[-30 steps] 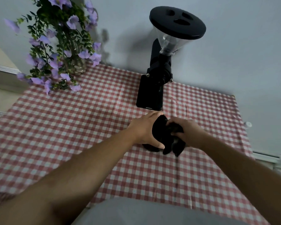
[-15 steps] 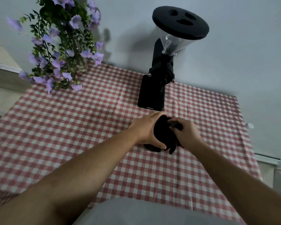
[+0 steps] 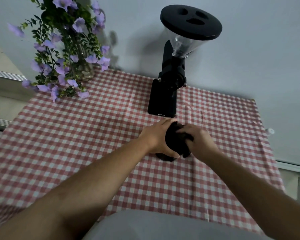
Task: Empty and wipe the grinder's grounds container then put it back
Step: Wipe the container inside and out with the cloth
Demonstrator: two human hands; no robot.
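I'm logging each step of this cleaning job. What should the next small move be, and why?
Probably finish wiping, then lift the cloth away. The left hand steadies the black grounds container while the right hand presses a dark cloth against it; the grinder waits behind.

A domestic setting, probably a home kitchen or dining corner, was indicated by a red-and-white checked tablecloth spread over the surface, a glass vase of purple flowers placed against a plain pale wall, and a black household coffee grinder stood upright near that wall.
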